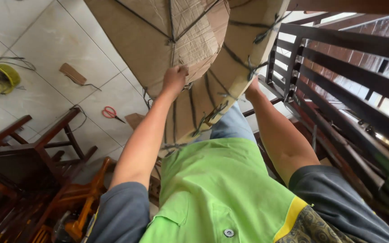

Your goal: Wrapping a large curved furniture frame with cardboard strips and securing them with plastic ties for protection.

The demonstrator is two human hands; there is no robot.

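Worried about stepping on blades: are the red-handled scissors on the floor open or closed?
Closed, as far as it shows: the scissors lie flat on the floor tiles, their blades together in one dark point.

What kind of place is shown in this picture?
Probably a furniture workshop or packing area: dark wooden chair frames stand on the pale tiled floor, red-handled scissors lie there, and both hands hold a large cardboard-wrapped bundle tied with black cord.

A: Where's the light coming from?
B: Daylight from the right, through the dark railing; the gaps there are blown out white.
A: And the floor?
B: Evenly bright tiles, soft shadows only.
A: Sharpness?
B: Mostly crisp. The wide lens bends lines at the edges, and the wooden chairs sit dim, lower left.
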